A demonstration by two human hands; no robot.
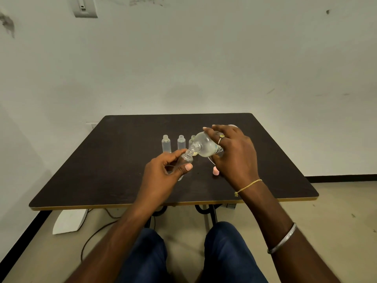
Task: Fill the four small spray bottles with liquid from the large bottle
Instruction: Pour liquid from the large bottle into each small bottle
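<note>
The right hand (234,152) grips the large bottle (205,146) tipped neck-down so its mouth meets the small spray bottle (186,160) pinched, tilted, in the left hand (165,170), probably pouring, while three others (166,142) wait uncapped behind.

Dim, even light; edges perhaps warped.

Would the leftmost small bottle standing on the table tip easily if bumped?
Probably. The leftmost small bottle is tall, narrow, uncapped and looks empty, so likely light and top-heavy. Its round plastic body would probably roll on the smooth table once down.
</note>
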